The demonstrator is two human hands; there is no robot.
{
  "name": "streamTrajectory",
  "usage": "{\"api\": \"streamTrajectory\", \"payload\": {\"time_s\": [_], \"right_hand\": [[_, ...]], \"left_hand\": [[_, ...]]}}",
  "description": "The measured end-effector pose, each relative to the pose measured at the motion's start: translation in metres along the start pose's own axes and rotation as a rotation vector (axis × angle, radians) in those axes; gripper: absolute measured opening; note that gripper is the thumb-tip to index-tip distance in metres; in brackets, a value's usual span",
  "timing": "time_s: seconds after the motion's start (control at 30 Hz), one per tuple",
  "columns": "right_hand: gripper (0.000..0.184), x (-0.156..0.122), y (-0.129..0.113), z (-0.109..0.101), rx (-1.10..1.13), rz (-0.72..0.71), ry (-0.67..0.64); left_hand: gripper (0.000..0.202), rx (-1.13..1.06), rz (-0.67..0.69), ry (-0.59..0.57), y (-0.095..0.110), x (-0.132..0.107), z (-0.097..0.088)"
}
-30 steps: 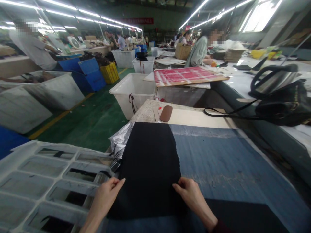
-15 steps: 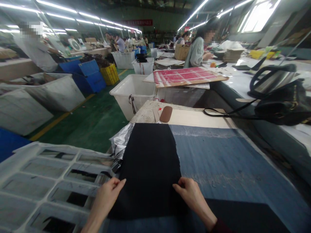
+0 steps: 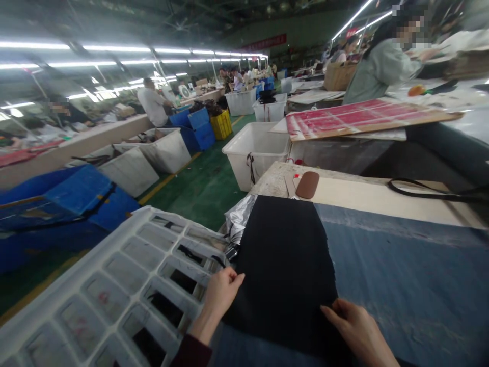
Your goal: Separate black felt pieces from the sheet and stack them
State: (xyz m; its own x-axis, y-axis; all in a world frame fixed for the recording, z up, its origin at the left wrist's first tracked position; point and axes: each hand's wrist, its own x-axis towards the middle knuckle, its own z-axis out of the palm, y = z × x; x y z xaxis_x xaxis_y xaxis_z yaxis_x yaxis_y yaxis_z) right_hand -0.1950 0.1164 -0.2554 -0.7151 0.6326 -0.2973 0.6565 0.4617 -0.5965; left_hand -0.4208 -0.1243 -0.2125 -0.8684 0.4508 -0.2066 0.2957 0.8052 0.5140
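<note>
A black sheet of fabric (image 3: 286,270) lies over the blue-grey table covering (image 3: 397,270), its right edge slightly ragged. My left hand (image 3: 223,288) pinches its left edge between thumb and fingers. At the lower right edge, my right hand (image 3: 349,318) grips the same sheet, thumb on top and the other fingers partly hidden. Close beyond my left hand is a crumpled silvery wrapping (image 3: 240,219) at the table's edge. A brown rounded piece (image 3: 307,184) rests on a pale board (image 3: 355,196) past the sheet's far end.
Left of the table stands a white compartmented plastic tray (image 3: 137,250) with dark pieces in several openings. Blue bins (image 3: 76,199) and a white tub (image 3: 252,148) stand on the green floor (image 3: 191,186). A red-patterned board (image 3: 355,120) lies ahead; a person (image 3: 382,71) works at right.
My view has turned left, so the table and sheet appear further right and more of the tray shows. Both hands keep their hold on the sheet's edges.
</note>
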Motion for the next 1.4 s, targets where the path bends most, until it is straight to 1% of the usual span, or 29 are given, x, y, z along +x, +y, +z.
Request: {"api": "streamTrajectory", "payload": {"time_s": [0.17, 0.23, 0.27, 0.3, 0.37, 0.4, 0.43, 0.5, 0.53, 0.63, 0.73, 0.83, 0.9, 1.0, 1.03, 1.1, 1.2, 1.3, 1.37, 1.4], "right_hand": [[0.038, 0.002, 0.002, 0.000, -0.013, 0.022, -0.033], [0.038, 0.002, 0.003, 0.001, -0.028, 0.019, -0.033], [0.038, 0.002, 0.003, 0.001, -0.035, 0.012, -0.026], [0.038, 0.002, 0.002, 0.001, -0.038, 0.008, -0.018], [0.036, 0.001, -0.001, -0.002, -0.025, 0.002, -0.003], [0.035, 0.000, -0.004, -0.004, -0.008, -0.001, 0.004], [0.034, -0.002, -0.008, -0.006, 0.012, -0.004, 0.010], [0.031, -0.005, -0.016, -0.012, 0.049, -0.004, 0.019], [0.029, -0.006, -0.019, -0.013, 0.056, 0.006, 0.026], [0.023, -0.009, -0.026, -0.015, 0.060, 0.065, 0.059], [0.018, -0.014, -0.028, -0.018, 0.085, 0.095, 0.104], [0.017, -0.031, -0.024, -0.032, 0.123, 0.086, 0.150], [0.016, -0.052, -0.015, -0.048, 0.134, 0.081, 0.190], [0.012, -0.090, 0.008, -0.067, 0.087, 0.076, 0.226], [0.011, -0.103, 0.017, -0.069, 0.041, 0.068, 0.221], [0.007, -0.123, 0.035, -0.065, -0.089, 0.042, 0.200], [0.003, -0.141, 0.053, -0.049, -0.236, 0.025, 0.200], [0.012, -0.142, 0.058, -0.037, -0.236, 0.043, 0.206], [0.017, -0.139, 0.058, -0.038, -0.207, 0.050, 0.201], [0.018, -0.138, 0.059, -0.040, -0.191, 0.050, 0.199]], "left_hand": [[0.026, 0.044, -0.007, 0.020, 0.003, -0.002, -0.002], [0.018, 0.080, 0.001, 0.073, 0.007, -0.006, -0.003], [0.013, 0.107, 0.038, 0.118, 0.010, -0.008, -0.004], [0.010, 0.139, 0.103, 0.167, 0.013, -0.011, -0.004], [0.017, 0.219, 0.298, 0.236, 0.019, -0.014, -0.003], [0.022, 0.258, 0.405, 0.235, 0.022, -0.015, -0.002], [0.027, 0.288, 0.492, 0.206, 0.024, -0.016, 0.000], [0.030, 0.328, 0.603, 0.135, 0.026, -0.016, 0.005], [0.030, 0.339, 0.628, 0.110, 0.025, -0.016, 0.008], [0.029, 0.370, 0.648, 0.137, 0.021, -0.015, 0.017], [0.022, 0.400, 0.686, 0.193, 0.016, -0.014, 0.022], [0.020, 0.412, 0.730, 0.248, 0.014, -0.014, 0.024], [0.022, 0.411, 0.749, 0.266, 0.014, -0.015, 0.024], [0.023, 0.402, 0.748, 0.258, 0.013, -0.013, 0.024], [0.023, 0.397, 0.743, 0.248, 0.013, -0.012, 0.023], [0.022, 0.374, 0.730, 0.231, 0.014, -0.010, 0.020], [0.021, 0.289, 0.702, 0.257, 0.024, -0.016, 0.017], [0.021, 0.176, 0.693, 0.275, 0.045, -0.036, 0.020], [0.019, 0.112, 0.714, 0.220, 0.063, -0.057, 0.029], [0.018, 0.087, 0.729, 0.170, 0.072, -0.070, 0.036]]}}
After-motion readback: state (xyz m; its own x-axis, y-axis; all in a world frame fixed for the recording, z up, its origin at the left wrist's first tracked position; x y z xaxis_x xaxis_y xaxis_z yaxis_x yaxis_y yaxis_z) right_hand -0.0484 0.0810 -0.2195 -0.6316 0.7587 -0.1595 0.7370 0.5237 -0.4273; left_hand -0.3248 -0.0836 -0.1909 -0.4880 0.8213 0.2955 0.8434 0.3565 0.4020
